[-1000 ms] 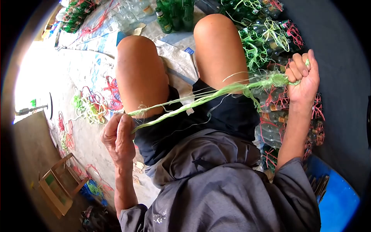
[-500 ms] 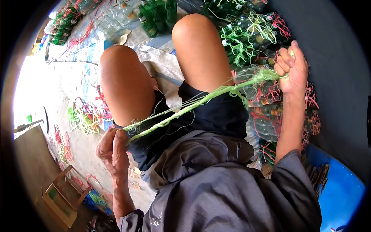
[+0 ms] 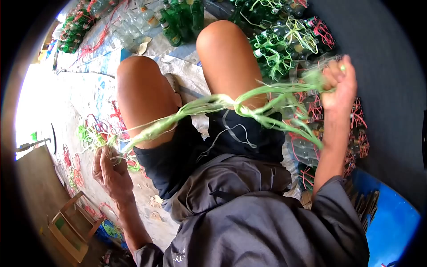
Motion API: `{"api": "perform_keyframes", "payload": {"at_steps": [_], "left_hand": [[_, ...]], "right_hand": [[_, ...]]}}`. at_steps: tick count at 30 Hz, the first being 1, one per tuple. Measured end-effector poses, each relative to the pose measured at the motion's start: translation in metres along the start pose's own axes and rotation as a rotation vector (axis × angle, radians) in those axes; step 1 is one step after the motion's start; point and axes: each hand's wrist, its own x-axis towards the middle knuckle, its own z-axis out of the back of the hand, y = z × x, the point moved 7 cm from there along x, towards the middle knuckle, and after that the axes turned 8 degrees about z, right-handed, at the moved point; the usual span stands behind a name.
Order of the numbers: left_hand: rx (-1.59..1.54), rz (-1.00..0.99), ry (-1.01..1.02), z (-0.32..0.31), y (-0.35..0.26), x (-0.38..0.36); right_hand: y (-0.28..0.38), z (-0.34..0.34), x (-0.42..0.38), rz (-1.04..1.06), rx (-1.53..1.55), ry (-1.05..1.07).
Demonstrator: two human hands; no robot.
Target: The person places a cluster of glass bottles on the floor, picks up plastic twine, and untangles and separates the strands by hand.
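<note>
A bundle of light-green plastic twine (image 3: pixel 209 104), frayed and partly knotted, stretches across my lap between my hands. My right hand (image 3: pixel 340 86) is closed in a fist around its far right end, over the bottles. Loose tails droop from a knot left of that fist. Over at the left, my left hand (image 3: pixel 111 173) has its fingers pinched together at the other end, where thin strands show by the fingertips. A thin pale strand (image 3: pixel 242 138) lies on my dark shorts.
Green bottles (image 3: pixel 180 20) and transparent bottles (image 3: pixel 133 26) stand ahead. Bottles tied with green and pink twine (image 3: pixel 275 51) are stacked at the right. Tangled twine (image 3: pixel 95 133) lies on the left floor, near a wooden frame (image 3: pixel 71 231). A blue panel (image 3: pixel 393 218) is at lower right.
The twine has gone from taut to slack and spread, its strands loosening. My left hand has moved left and slightly down; my right hand has dropped a little and blurs.
</note>
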Motion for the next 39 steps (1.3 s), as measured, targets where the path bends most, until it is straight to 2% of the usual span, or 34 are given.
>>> {"api": "perform_keyframes", "payload": {"at_steps": [1,2,3,5,6,7,9,10,11,12,13,14,16,19,22,25,29,30,34,37,39], "left_hand": [[-0.076,0.049,0.098,-0.003,0.003,0.001],[0.344,-0.221,0.088,-0.008,-0.008,0.0],[0.736,-0.508,-0.032,-0.013,-0.018,-0.005],[0.744,-0.498,0.037,-0.015,-0.019,0.0],[0.357,-0.294,0.11,-0.004,-0.01,0.014],[-0.026,-0.082,0.184,0.007,0.005,0.027],[-0.128,-0.048,0.143,0.012,0.014,0.032],[0.151,-0.235,0.029,0.012,0.007,0.028],[0.431,-0.421,-0.087,0.005,-0.005,0.02],[-0.05,-0.096,-0.219,0.007,-0.003,0.022],[-0.093,-0.067,-0.181,0.017,0.002,0.028],[-0.135,-0.039,-0.145,0.036,0.008,0.038],[-0.339,0.089,-0.171,0.019,-0.005,0.036],[-0.321,0.066,-0.254,0.001,-0.02,0.031],[-0.413,0.073,0.053,0.025,-0.007,0.055],[-0.398,0.093,-0.129,0.011,-0.011,0.049],[-0.456,0.088,-0.014,0.01,-0.009,0.054],[-0.504,0.081,0.139,0.008,-0.009,0.059],[-0.546,0.133,0.1,0.005,-0.01,0.056],[-0.407,0.085,0.141,0.011,-0.005,0.063],[0.173,-0.364,-0.103,0.002,-0.019,0.051]], "right_hand": [[-0.006,0.004,-0.002,-0.063,0.022,0.163],[-0.005,-0.002,0.0,-0.102,0.135,0.297],[-0.005,-0.001,0.005,-0.093,0.136,0.303],[-0.001,-0.003,0.009,-0.075,0.14,0.313],[-0.001,-0.007,0.01,-0.116,0.21,0.45],[0.0,0.0,0.018,-0.092,0.178,0.402],[0.002,0.006,0.025,-0.055,0.109,0.301],[0.0,0.02,0.039,-0.089,0.196,0.439],[0.005,0.029,0.045,-0.05,0.152,0.364],[0.009,0.037,0.049,-0.011,0.109,0.29],[0.013,0.046,0.054,0.027,0.067,0.216],[0.015,0.056,0.063,-0.01,0.136,0.292],[0.025,0.064,0.064,0.025,0.082,0.245],[0.04,0.072,0.065,0.041,0.111,0.231],[0.054,0.076,0.064,0.061,0.121,0.273],[0.059,0.084,0.063,0.058,0.088,0.251],[0.056,0.087,0.058,0.037,0.037,0.241],[0.055,0.092,0.059,0.044,0.03,0.215],[0.052,0.102,0.063,0.02,0.067,0.199],[0.053,0.11,0.068,0.007,0.041,0.214],[0.056,0.119,0.073,0.027,0.009,0.14]]}}
